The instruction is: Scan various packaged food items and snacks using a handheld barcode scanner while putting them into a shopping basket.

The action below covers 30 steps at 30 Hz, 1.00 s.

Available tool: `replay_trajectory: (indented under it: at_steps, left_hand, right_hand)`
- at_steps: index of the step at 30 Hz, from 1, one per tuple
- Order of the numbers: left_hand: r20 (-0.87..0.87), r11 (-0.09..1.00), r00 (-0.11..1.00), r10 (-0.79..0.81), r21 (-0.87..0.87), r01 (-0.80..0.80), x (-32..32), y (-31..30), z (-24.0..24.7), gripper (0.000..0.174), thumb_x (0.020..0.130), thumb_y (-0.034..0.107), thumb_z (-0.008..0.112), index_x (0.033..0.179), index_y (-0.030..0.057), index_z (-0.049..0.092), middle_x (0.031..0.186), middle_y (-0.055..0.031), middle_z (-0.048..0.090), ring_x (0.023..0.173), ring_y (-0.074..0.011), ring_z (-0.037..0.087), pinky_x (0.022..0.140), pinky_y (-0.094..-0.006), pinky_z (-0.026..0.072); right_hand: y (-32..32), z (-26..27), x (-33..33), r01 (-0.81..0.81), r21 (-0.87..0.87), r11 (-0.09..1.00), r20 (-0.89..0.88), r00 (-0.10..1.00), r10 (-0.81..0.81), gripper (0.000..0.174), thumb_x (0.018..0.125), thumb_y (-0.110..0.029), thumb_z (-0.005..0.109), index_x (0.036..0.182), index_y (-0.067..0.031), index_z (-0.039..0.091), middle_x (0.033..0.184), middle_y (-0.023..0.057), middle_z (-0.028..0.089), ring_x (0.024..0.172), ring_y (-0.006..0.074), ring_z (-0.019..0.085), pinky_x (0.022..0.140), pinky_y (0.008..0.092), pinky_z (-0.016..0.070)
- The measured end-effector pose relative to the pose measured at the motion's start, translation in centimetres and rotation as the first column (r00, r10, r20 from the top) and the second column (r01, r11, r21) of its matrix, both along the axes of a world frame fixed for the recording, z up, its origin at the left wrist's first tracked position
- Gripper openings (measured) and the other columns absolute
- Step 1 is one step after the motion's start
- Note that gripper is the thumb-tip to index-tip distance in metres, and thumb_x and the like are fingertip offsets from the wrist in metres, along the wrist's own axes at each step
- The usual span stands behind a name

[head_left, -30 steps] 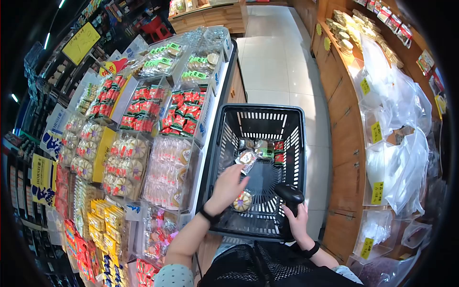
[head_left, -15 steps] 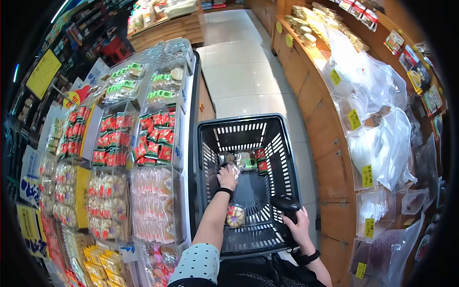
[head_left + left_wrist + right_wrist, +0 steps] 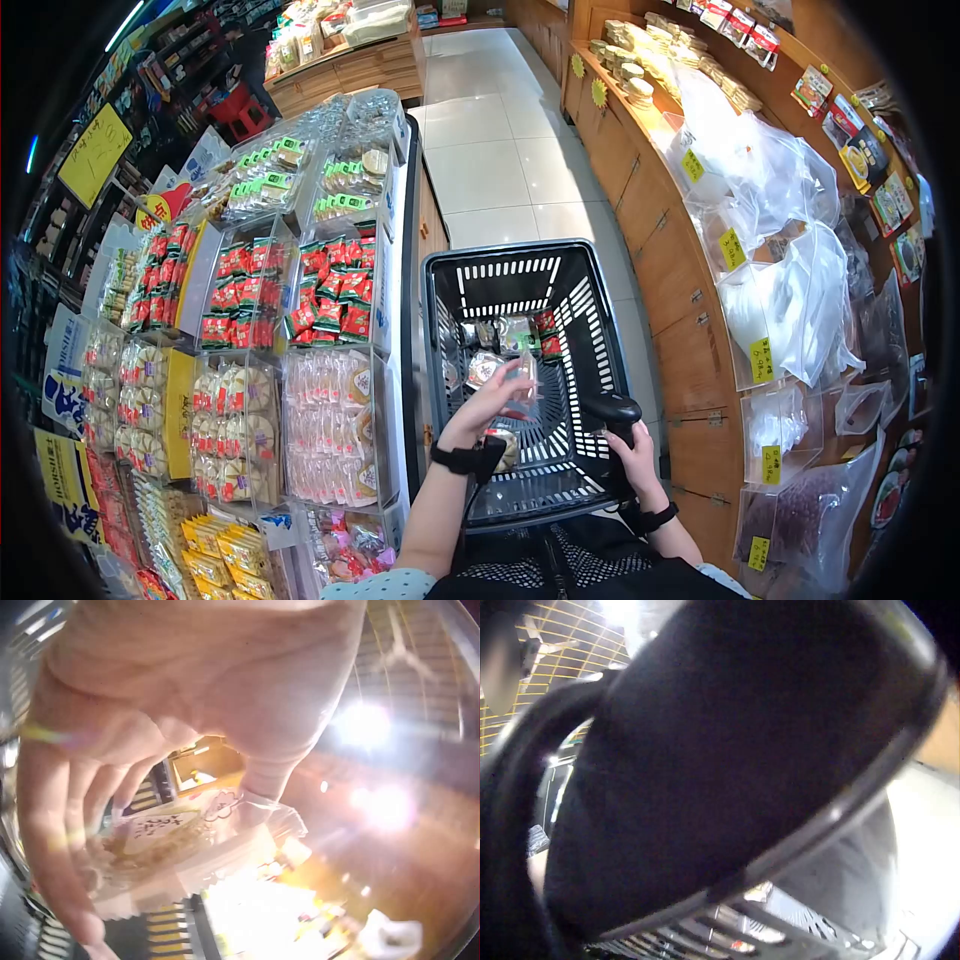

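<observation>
My left hand is over the shopping basket, pinching a clear-wrapped snack packet between thumb and fingers. Dark printing and a pale label show on its film in the left wrist view. Just beyond this hand, a similar white-labelled packet lies in the basket. Partly behind the left wrist sits a round pastry pack. With my right hand I grip the basket's black handle at the near right. That handle fills much of the right wrist view, and the right fingers are mostly hidden there.
Farther inside the basket lie a green-labelled pack and red packets. A snack display with clear bins borders the left side. Wooden cabinets line the right, holding white plastic bags. A tiled aisle runs ahead.
My left hand went down into the basket, then rose back toward me holding a packet. A white-labelled packet now shows where the hand had been. My right hand has kept its grip.
</observation>
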<state>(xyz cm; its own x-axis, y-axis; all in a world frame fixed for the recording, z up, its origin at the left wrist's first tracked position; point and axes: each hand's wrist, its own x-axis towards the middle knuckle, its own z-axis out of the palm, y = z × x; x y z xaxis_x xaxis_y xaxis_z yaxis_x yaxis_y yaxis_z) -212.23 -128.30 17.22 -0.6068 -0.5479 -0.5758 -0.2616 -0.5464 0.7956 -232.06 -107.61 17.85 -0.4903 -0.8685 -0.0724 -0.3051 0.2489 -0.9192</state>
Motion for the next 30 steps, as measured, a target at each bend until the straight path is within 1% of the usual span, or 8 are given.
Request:
replay_trajectory:
  at_steps: [2, 4, 7, 17, 21, 22, 26, 30]
  left_hand:
    - [-0.562, 0.963, 0.813, 0.154, 0.271, 0.005, 1.6, 3.0, 4.7, 0.055, 0.087, 0.024, 0.040, 0.133, -0.0003, 0.027, 0.125, -0.0212, 0.047, 0.104, -0.0321, 0.055, 0.070, -0.0453, 0.0530]
    - [-0.707, 0.893, 0.627, 0.327, 0.448, 0.040, 2.3, 5.3, 6.8, 0.061, 0.083, 0.028, 0.033, 0.136, -0.0024, 0.023, 0.127, -0.0258, 0.044, 0.106, -0.0356, 0.053, 0.075, -0.0441, 0.0517]
    - [-0.742, 0.837, 0.501, 0.446, 0.544, 0.062, 3.3, 6.9, 7.6, 0.065, 0.079, 0.027, 0.031, 0.135, -0.0042, 0.024, 0.127, -0.0295, 0.042, 0.105, -0.0385, 0.053, 0.075, -0.0423, 0.0507]
    - [-0.706, 0.899, 0.583, 0.403, 0.425, -0.106, 7.3, 7.0, 7.2, 0.074, 0.074, 0.034, 0.040, 0.133, -0.0071, 0.026, 0.127, -0.0356, 0.037, 0.101, -0.0408, 0.054, 0.084, -0.0446, 0.0467]
    - [-0.700, 0.948, 0.652, 0.292, 0.303, -0.100, 8.9, 7.7, 7.8, 0.079, 0.072, 0.029, 0.044, 0.142, 0.0076, 0.013, 0.135, -0.0306, 0.029, 0.097, -0.0419, 0.056, 0.087, -0.0475, 0.0443]
    - [-0.772, 0.950, 0.568, 0.285, 0.307, -0.059, 9.5, 7.8, 8.3, 0.070, 0.075, 0.025, 0.048, 0.135, -0.0031, 0.025, 0.134, -0.0198, 0.038, 0.105, -0.0366, 0.053, 0.092, -0.0466, 0.0410]
    - [-0.699, 0.921, 0.602, 0.386, 0.249, -0.301, 12.1, 9.2, 9.1, 0.082, 0.070, 0.020, 0.060, 0.139, 0.0052, 0.019, 0.136, -0.0179, 0.034, 0.115, -0.0284, 0.047, 0.091, -0.0436, 0.0430]
    - [-0.658, 0.785, 0.487, 0.575, 0.274, -0.556, 15.5, 10.7, 9.4, 0.069, 0.076, 0.036, 0.061, 0.130, 0.0043, 0.033, 0.126, -0.0198, 0.044, 0.096, -0.0313, 0.057, 0.078, -0.0413, 0.0507]
  right_hand:
    - [-0.6, 0.7, 0.7, 0.016, -0.025, 1.000, 0.147, 0.989, -0.012, 0.034, 0.074, -0.021, 0.067, 0.100, -0.0004, 0.060, 0.101, 0.0123, 0.057, 0.099, 0.0250, 0.052, 0.089, 0.0354, 0.0380]
    - [-0.4, 0.3, 0.9, 0.007, -0.070, 0.998, 0.242, 0.970, 0.010, 0.039, 0.075, -0.017, 0.067, 0.109, 0.0003, 0.055, 0.108, 0.0095, 0.053, 0.099, 0.0202, 0.052, 0.088, 0.0320, 0.0388]
    - [0.2, -0.2, 0.8, -0.044, -0.121, 0.992, 0.187, 0.980, 0.067, 0.040, 0.076, -0.013, 0.066, 0.111, 0.0004, 0.054, 0.109, 0.0091, 0.053, 0.098, 0.0193, 0.053, 0.088, 0.0306, 0.0394]
    - [-0.9, 8.3, 4.1, -0.433, -0.254, 0.865, 0.036, 0.889, 0.456, 0.031, 0.069, -0.016, 0.069, 0.096, -0.0024, 0.061, 0.094, 0.0122, 0.062, 0.088, 0.0269, 0.057, 0.080, 0.0353, 0.0424]
    - [-1.2, 8.1, 4.9, -0.433, -0.281, 0.856, 0.047, 0.885, 0.463, 0.028, 0.070, -0.013, 0.068, 0.094, -0.0025, 0.062, 0.093, 0.0110, 0.062, 0.086, 0.0257, 0.057, 0.078, 0.0344, 0.0429]
    - [-1.2, 8.0, 5.1, -0.424, -0.270, 0.864, 0.041, 0.892, 0.450, 0.028, 0.070, -0.011, 0.068, 0.095, -0.0023, 0.061, 0.093, 0.0110, 0.062, 0.085, 0.0251, 0.058, 0.077, 0.0337, 0.0431]
    - [-0.9, 6.8, 5.5, -0.405, -0.225, 0.886, 0.128, 0.890, 0.439, 0.026, 0.073, -0.006, 0.066, 0.097, -0.0004, 0.060, 0.089, 0.0079, 0.063, 0.079, 0.0165, 0.058, 0.072, 0.0288, 0.0444]
    - [-1.4, 6.2, 5.3, -0.332, -0.192, 0.924, 0.292, 0.879, 0.376, 0.024, 0.079, -0.006, 0.061, 0.101, 0.0012, 0.057, 0.088, 0.0051, 0.062, 0.079, 0.0099, 0.057, 0.071, 0.0248, 0.0444]
